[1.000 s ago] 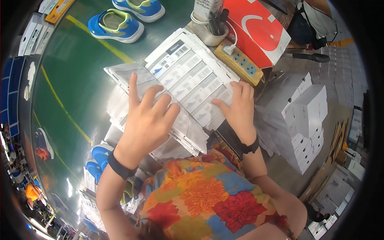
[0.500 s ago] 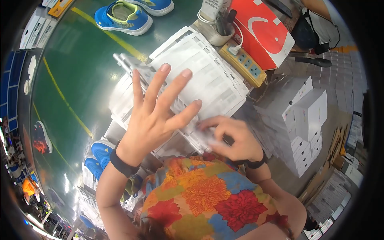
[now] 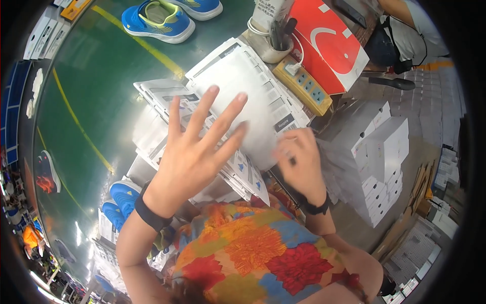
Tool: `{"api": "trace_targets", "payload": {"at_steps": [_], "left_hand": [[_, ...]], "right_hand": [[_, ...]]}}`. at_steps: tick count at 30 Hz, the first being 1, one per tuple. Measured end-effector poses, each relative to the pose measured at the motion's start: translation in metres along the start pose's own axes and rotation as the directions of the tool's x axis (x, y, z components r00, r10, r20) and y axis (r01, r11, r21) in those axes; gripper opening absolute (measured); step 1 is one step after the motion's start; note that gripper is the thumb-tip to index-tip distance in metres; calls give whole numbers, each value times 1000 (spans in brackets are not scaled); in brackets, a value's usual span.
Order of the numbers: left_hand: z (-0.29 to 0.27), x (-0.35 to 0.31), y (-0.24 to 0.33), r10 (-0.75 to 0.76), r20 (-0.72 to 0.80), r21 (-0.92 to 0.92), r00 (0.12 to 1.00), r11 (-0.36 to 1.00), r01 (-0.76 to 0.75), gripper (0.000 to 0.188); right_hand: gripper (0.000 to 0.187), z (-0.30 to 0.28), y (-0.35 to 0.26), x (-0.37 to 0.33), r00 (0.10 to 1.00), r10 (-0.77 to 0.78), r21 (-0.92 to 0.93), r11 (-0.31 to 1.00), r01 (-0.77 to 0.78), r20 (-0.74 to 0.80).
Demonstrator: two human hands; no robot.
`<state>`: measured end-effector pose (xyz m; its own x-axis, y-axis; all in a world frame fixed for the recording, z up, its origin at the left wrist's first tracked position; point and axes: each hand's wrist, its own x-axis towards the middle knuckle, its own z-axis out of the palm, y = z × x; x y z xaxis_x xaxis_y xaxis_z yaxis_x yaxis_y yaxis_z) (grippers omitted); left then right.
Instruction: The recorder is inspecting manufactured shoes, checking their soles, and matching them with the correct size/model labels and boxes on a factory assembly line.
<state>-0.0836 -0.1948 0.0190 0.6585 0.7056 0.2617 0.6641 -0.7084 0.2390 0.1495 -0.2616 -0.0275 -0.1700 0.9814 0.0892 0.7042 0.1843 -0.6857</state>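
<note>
A thick set of printed white sheets (image 3: 215, 63), like a large open booklet or stacked forms, lies in front of me. My left hand (image 3: 190, 152) is above its left part, fingers spread wide and holding nothing. Under that hand, the left pages (image 3: 167, 93) stand partly raised. A pale sheet (image 3: 253, 101) bends in the middle, smooth and slightly blurred. Beside this sheet's lower right edge is my right hand (image 3: 302, 164), its fingers curled together and a little smeared. Whatever is between those fingertips is hidden. Both wrists wear dark bands.
Beyond the sheets lie a yellow power strip (image 3: 304, 86), a pot of pens (image 3: 276, 50) and a red box (image 3: 321, 45). A blue sneaker (image 3: 162, 23) sits on the green surface (image 3: 111, 101). White boxes (image 3: 379, 162) are stacked right. Another person (image 3: 405, 43) is far right.
My right hand has moved slightly right and up from the sheets. The pale sheet now bows upward and the left pages have fanned apart. My left hand stays spread.
</note>
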Motion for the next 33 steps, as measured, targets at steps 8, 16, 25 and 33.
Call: {"api": "trace_targets", "payload": {"at_steps": [8, 16, 25, 33], "left_hand": [[4, -14, -13, 99, 186, 25, 977, 994, -106, 23], [6, -9, -8, 90, 115, 18, 989, 995, -93, 8], [5, -10, -8, 63, 172, 6, 983, 998, -65, 24], [4, -12, -6, 46, 161, -5, 986, 999, -46, 28]], "right_hand": [[12, 15, 13, -3, 955, 263, 291, 932, -215, -136], [31, 53, 1, -23, 987, 17, -134, 990, -39, -161], [22, 65, 1, -18, 970, -123, -351, 935, 43, -208], [17, 13, 10, -7, 877, -58, -179, 983, -33, -477]]}}
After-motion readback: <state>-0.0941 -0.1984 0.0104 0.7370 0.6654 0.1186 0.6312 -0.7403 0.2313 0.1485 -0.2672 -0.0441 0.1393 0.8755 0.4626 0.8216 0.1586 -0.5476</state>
